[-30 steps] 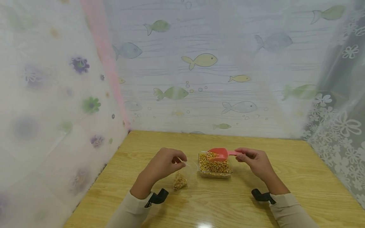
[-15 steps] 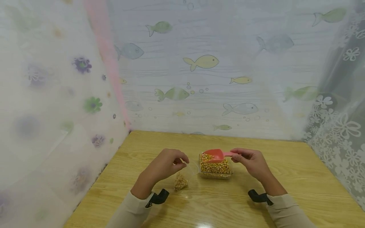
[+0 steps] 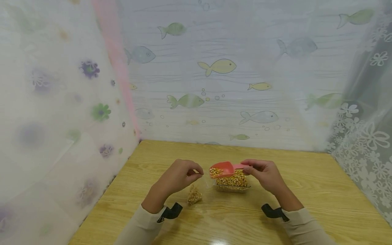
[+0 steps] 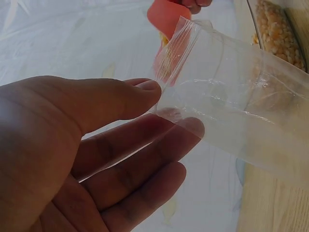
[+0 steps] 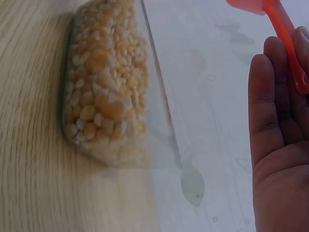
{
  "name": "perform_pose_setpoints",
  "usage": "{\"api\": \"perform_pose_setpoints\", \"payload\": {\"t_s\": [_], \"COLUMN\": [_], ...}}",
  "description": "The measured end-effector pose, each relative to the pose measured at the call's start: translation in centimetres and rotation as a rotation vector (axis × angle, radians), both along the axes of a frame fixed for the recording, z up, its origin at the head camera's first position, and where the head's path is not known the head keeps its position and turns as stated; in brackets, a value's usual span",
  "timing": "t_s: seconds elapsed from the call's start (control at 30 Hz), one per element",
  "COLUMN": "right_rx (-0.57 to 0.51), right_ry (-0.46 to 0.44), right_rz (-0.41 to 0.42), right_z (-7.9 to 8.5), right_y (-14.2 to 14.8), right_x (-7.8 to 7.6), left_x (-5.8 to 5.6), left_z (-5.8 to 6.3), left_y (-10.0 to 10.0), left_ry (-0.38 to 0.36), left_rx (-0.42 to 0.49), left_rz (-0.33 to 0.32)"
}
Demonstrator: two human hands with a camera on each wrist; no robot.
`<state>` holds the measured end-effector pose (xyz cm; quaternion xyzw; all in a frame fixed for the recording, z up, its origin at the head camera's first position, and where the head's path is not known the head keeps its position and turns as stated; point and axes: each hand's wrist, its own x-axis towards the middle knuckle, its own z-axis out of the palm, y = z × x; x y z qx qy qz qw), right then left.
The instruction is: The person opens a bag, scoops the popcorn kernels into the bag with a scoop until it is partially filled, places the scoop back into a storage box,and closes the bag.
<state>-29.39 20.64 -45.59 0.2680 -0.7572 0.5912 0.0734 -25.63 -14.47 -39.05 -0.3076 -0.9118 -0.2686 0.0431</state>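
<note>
My left hand (image 3: 179, 175) pinches the rim of a clear plastic bag (image 4: 227, 89) between thumb and fingers. Some corn kernels (image 3: 194, 196) fill the bottom of that bag, low over the table. By its handle, my right hand (image 3: 265, 174) holds a red scoop (image 3: 226, 168) with a small heap of corn at its front. The scoop hangs over the left part of a glass container (image 3: 233, 189), its front lip close to the bag's mouth. Corn (image 5: 104, 92) fills most of the container. In the left wrist view, the scoop (image 4: 166, 19) shows behind the bag's upper edge.
The wooden table (image 3: 245, 221) carries the container and lies under both hands. A curtain with printed fish (image 3: 220, 66) stands behind it, and a flowered sheet (image 3: 61, 112) hangs along the left side. Black wrist cameras (image 3: 173, 211) sit at both sleeves.
My right hand has moved left, carrying the scoop of corn from over the container toward the bag. The left hand has stayed nearly in place, holding the bag.
</note>
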Motion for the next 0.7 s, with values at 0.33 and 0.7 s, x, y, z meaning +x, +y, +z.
{"api": "perform_pose_setpoints", "payload": {"t_s": [0.33,0.7], "right_rx": [0.041,0.139], "right_ry": [0.016,0.016], "right_rz": [0.064,0.056], "right_z": [0.4,1.5], "right_y": [-1.2,-2.3], "right_x": [0.2,0.6], "left_x": [0.2,0.4], "left_z": [-0.1,0.0], "left_y": [0.1,0.2], "left_ry": [0.002,-0.007], "left_rx": [0.026,0.044], "left_rz": [-0.01,-0.011]}}
